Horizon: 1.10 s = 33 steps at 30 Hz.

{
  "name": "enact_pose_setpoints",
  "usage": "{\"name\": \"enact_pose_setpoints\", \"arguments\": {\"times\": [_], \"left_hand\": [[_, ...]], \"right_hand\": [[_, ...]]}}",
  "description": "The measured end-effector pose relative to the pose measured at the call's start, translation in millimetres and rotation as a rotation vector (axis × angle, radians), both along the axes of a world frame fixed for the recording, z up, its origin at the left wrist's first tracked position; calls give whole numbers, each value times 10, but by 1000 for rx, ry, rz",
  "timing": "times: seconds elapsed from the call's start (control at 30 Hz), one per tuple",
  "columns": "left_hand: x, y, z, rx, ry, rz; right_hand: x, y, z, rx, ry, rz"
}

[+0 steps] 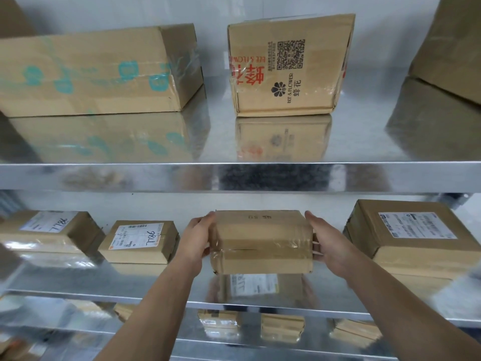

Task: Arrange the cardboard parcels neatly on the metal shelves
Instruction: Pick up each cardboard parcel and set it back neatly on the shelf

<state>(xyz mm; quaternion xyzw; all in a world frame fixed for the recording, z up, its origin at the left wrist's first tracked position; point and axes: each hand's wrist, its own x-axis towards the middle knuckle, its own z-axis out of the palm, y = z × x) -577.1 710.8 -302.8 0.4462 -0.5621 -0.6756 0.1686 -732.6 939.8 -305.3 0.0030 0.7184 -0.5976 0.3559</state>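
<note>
Left hand (196, 241) and right hand (331, 243) gripping taped parcel (263, 246) ends, likely squaring it into middle shelf (169, 285) gap.

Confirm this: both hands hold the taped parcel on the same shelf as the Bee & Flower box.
Wrong shelf. The head view shows the left hand and right hand holding the taped parcel on the middle shelf, one level below the Bee & Flower box. The rest is right.
</note>
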Motion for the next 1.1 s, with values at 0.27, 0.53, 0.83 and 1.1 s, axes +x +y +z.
{"name": "enact_pose_setpoints", "arguments": {"times": [0.27, 0.53, 0.83, 1.1], "left_hand": [[39, -19, -62, -17, -147, -103], [36, 84, -177, -90, -227, -204], [-21, 25, -260, -180, -288, -227], [-59, 7, -297, -208, -325, -224]], "right_hand": [[59, 11, -42, 62, 32, 45], [154, 10, -195, 181, 81, 138], [153, -38, -267, 236, 172, 150], [121, -79, -291, 271, 176, 151]]}}
